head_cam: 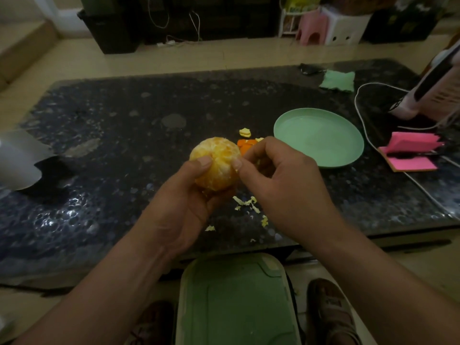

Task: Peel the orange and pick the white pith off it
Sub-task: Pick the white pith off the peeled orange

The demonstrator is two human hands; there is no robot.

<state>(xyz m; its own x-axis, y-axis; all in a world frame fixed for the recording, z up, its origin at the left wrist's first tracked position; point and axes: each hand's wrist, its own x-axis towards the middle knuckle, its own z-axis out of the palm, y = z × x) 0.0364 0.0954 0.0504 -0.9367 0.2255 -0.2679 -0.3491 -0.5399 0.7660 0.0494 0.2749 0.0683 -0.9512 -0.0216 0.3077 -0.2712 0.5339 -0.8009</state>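
A peeled orange [217, 163] with pale pith streaks sits in my left hand [184, 202], thumb pressed on its top left. My right hand [276, 175] touches the fruit's right side, thumb and forefinger pinched at the surface; whether a strand of pith is between them is too small to tell. Pieces of orange peel [245, 143] lie on the dark table behind the fruit. Pale pith scraps [246, 202] are scattered on the table below my hands.
An empty green plate [318, 136] sits right of my hands. A pink notepad [410, 151], a white cable [361, 115] and a green cloth [338, 80] are farther right. A grey object [20, 160] lies at the left edge. A green bin lid [236, 302] is below the table's front edge.
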